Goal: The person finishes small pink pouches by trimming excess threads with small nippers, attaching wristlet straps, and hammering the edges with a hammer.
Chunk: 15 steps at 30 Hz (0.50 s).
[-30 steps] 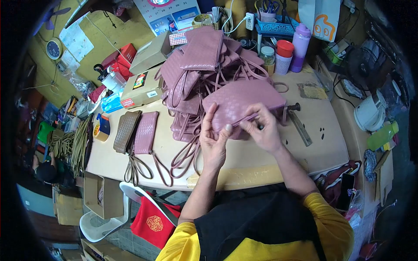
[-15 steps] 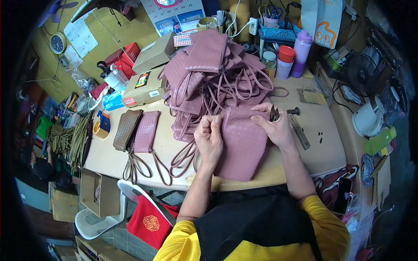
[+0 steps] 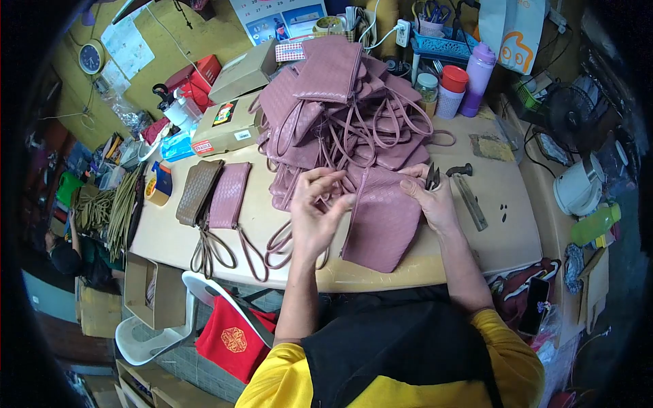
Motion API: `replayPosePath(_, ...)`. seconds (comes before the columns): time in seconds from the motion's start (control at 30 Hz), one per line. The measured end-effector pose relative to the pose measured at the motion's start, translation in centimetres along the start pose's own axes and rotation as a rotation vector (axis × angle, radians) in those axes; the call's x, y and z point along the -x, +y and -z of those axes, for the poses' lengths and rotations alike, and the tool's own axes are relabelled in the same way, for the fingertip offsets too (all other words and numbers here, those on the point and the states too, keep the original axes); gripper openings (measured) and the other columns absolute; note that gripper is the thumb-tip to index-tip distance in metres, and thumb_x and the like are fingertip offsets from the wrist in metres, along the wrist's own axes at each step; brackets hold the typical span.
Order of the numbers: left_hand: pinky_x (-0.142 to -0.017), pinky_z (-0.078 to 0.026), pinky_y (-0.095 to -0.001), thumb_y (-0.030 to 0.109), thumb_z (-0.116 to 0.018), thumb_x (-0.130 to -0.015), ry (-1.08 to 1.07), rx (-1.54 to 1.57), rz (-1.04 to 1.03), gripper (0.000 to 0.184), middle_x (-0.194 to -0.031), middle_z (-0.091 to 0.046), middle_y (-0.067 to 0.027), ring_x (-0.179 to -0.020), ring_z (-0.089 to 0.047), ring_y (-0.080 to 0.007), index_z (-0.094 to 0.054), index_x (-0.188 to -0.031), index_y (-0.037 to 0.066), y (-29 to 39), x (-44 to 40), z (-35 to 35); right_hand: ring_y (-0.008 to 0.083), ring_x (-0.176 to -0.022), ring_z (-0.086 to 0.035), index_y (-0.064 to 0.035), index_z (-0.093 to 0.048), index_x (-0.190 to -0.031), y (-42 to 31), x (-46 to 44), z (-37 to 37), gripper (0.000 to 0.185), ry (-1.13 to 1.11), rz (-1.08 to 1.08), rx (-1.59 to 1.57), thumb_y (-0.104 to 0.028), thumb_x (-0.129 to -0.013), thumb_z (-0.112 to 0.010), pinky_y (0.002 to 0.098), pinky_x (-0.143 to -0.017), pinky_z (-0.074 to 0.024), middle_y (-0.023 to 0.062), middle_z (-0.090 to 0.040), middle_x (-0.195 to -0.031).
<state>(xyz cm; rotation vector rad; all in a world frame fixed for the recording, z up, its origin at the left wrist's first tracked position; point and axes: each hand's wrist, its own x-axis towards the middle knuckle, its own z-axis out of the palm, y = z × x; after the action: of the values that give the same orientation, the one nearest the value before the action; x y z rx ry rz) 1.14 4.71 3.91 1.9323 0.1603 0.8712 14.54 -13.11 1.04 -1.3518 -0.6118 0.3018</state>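
My right hand (image 3: 432, 202) pinches the top corner of a pink woven-pattern pouch (image 3: 384, 224), which hangs flat over the table's front edge. Dark pointed snips (image 3: 432, 177) stick up from that same hand, their handles hidden by the fingers. Just left of the pouch is my left hand (image 3: 317, 206), fingers apart and holding nothing. Behind both hands rises a heap of pink wristlet pouches (image 3: 326, 75) with loop straps. Left of my left hand lie a brown pouch (image 3: 199, 194) and another pink pouch (image 3: 230, 194), side by side.
A hammer (image 3: 468, 194) lies right of my right hand, near small dark bits (image 3: 503, 212). Behind stand a purple bottle (image 3: 478, 78), a red-lidded cup (image 3: 453, 85) and a glass jar (image 3: 426, 92). Cardboard boxes (image 3: 228, 129) border the heap's left. A white chair (image 3: 153, 340) stands front left.
My left hand has let go of the pouch's upper left edge, opened and moved slightly left. The pouch has swung a little right and up in my right hand.
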Motion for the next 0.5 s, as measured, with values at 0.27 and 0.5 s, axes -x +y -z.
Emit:
replayPosePath(0.27,-0.083,-0.047,-0.0285,0.011,-0.080,-0.068,-0.330,0.173,0.177,0.036,-0.107,-0.060,-0.0090,-0.099,-0.056,-0.0169,-0.068,-0.099,-0.002,-0.3,-0.1,-1.8,0.0030,-0.065,-0.050,-0.0010,-0.063,-0.098,0.5,0.3,0.0,0.023,-0.046,0.000,-0.065,-0.015,-0.081,-0.072,0.0169,-0.061,-0.0404,-0.0039,-0.059,-0.075)
replayPosePath(0.5,-0.049,-0.042,-0.0143,0.000,-0.073,-0.075,-0.142,0.389,0.337,0.054,-0.090,-0.064,-0.0071,-0.061,-0.052,-0.0016,-0.052,-0.124,-0.001,-1.8,1.8,-3.5,0.0065,-0.077,-0.053,-0.0025,-0.062,-0.098,4.0,-0.1,1.0,0.020,0.086,-0.202,-0.442,-0.013,-0.082,-0.070,0.0198,-0.072,-0.0428,-0.0018,-0.061,-0.085)
